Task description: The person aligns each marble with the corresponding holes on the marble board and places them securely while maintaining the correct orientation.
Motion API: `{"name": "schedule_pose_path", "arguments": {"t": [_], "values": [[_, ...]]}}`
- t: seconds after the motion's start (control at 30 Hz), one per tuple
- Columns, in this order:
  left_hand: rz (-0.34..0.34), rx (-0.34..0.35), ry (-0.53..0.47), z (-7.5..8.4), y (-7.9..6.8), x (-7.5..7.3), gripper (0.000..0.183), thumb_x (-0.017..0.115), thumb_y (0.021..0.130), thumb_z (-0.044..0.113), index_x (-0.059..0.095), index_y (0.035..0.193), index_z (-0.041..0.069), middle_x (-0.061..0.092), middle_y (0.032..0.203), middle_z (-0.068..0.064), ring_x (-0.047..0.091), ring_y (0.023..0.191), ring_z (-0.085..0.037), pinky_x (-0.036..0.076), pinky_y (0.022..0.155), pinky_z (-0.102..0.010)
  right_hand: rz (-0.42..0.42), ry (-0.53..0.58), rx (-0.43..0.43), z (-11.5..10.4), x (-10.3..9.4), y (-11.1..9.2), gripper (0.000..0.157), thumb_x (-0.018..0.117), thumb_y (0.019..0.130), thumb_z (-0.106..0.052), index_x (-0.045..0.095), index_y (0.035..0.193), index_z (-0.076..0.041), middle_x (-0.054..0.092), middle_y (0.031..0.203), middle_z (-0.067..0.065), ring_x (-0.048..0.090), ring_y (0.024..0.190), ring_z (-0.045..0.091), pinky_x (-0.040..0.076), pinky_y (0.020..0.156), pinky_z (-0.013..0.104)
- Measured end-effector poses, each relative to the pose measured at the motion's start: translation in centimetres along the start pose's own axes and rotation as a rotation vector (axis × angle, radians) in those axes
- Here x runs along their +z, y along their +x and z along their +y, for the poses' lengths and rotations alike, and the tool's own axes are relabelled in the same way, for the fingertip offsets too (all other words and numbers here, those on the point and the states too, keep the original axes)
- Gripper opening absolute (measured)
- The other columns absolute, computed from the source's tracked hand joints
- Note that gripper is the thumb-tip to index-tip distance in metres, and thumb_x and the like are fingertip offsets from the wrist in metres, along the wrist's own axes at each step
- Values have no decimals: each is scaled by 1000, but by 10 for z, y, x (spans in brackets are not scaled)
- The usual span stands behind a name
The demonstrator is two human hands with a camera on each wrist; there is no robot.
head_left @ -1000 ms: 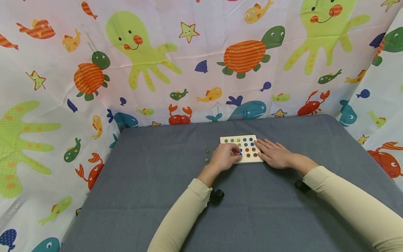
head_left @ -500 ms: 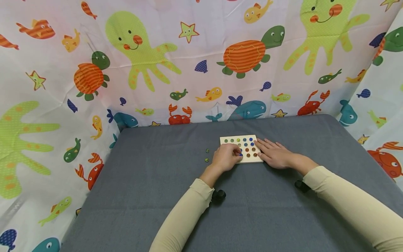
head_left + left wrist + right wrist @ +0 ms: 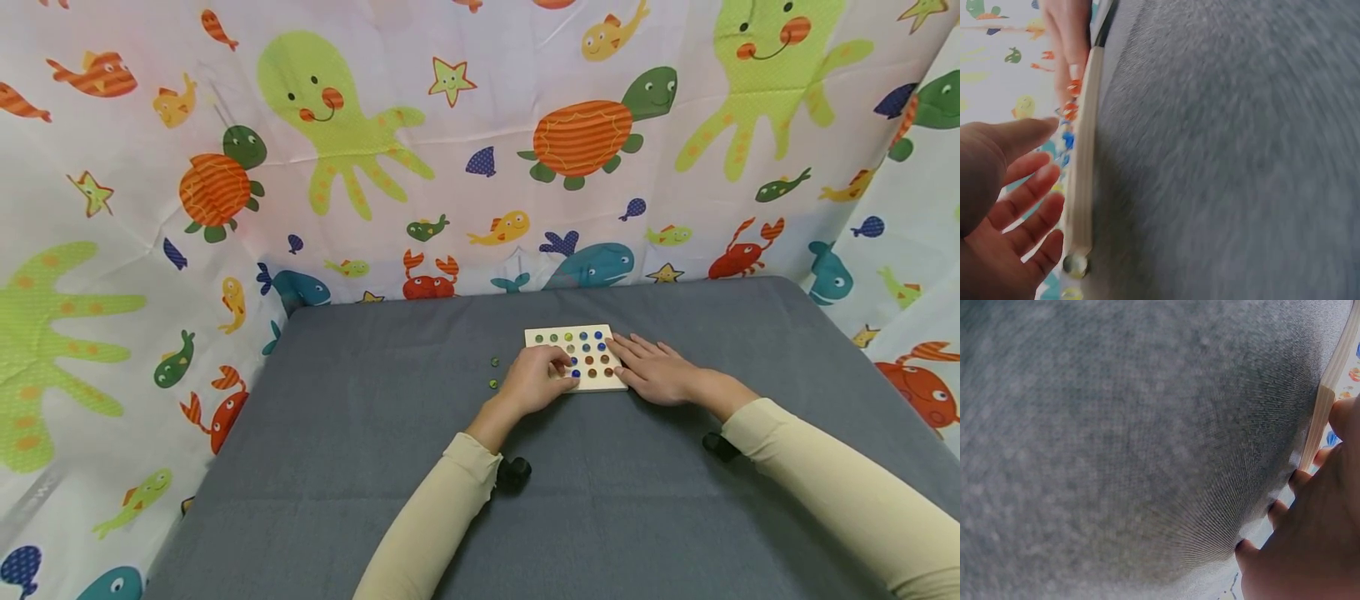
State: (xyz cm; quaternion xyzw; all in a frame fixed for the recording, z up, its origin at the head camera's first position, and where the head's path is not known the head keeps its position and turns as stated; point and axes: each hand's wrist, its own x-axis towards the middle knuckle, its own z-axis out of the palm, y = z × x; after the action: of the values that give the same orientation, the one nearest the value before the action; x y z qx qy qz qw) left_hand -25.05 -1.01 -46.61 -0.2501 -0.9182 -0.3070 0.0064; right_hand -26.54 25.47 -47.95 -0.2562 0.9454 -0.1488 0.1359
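Note:
A pale wooden board (image 3: pixel 600 387) with rows of glass marbles in green, yellow, blue and amber lies on the grey cloth. My left hand (image 3: pixel 531 379) hovers over the board's left part. Its thumb and fingers stand apart around nothing in the left wrist view, close to a blue marble (image 3: pixel 575 373) at the near row. Beneath this hand, the left part of the board is hidden. My right hand (image 3: pixel 656 370) lies flat, with its fingertips resting on the board's right edge. In the right wrist view its fingers (image 3: pixel 1277 512) are spread along that edge.
Two loose yellow-green marbles, a farther marble (image 3: pixel 494 362) and a nearer marble (image 3: pixel 492 384), lie on the cloth left of the board. Grey cloth (image 3: pixel 337 442) covers the table. A curtain (image 3: pixel 375 125) printed with sea animals hangs behind and at both sides.
The left thumb and fingers have parted from the blue marble at the near row, which now shows uncovered in the board. The right hand keeps its place at the right edge.

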Motion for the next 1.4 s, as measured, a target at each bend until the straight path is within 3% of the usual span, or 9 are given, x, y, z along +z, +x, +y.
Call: {"name": "schedule_pose_path", "arguments": {"t": [0.17,0.37,0.57,0.8,1.0,1.23,1.4], "values": [[-38,97,-39,-6,-9,-14,23,76,94,25,74,111,9,69,101,-1,58,76,-8,48,70,-22,-5,12,7,0,1,-1,64,36,112,-39,15,165,-11,12,171,15,9,155,44,7,116,72],[-58,124,-68,-14,-23,-38,28,75,95,24,72,117,7,69,111,-7,61,88,-20,49,75,-29,-10,21,8,-1,-1,-1,64,36,112,-40,14,165,-11,11,171,15,8,155,43,6,116,72],[-38,74,-62,-34,-37,-60,31,74,96,22,70,122,4,68,116,-12,62,96,-25,51,85,-39,-13,16,8,0,-2,-2,64,35,112,-40,13,165,-12,11,171,15,7,155,43,6,116,72],[-13,-31,-107,-62,-49,-80,34,73,97,24,68,124,4,67,118,-12,62,98,-23,53,83,-40,-15,13,4,1,0,-1,65,35,112,-42,14,165,-12,11,171,15,8,156,43,6,116,72],[-12,-80,-140,-78,-50,-82,34,73,97,22,68,126,4,66,120,-8,64,96,-22,53,81,-38,-15,10,3,0,-2,-1,65,35,111,-42,13,165,-12,11,171,15,7,156,43,6,116,72],[-31,-122,-172,-88,-44,-75,35,73,97,19,66,128,4,65,124,-13,63,97,-25,52,82,-40,-17,18,1,-9,-9,-6,66,34,111,-43,15,165,-11,13,170,17,8,155,44,7,116,71],[-13,-157,-183,-91,-39,-69,33,73,96,18,67,125,4,67,120,-12,63,95,-23,51,82,-40,-16,24,-7,-1,-4,-3,66,34,111,-45,15,165,-11,12,171,16,8,155,43,6,116,72]]}}
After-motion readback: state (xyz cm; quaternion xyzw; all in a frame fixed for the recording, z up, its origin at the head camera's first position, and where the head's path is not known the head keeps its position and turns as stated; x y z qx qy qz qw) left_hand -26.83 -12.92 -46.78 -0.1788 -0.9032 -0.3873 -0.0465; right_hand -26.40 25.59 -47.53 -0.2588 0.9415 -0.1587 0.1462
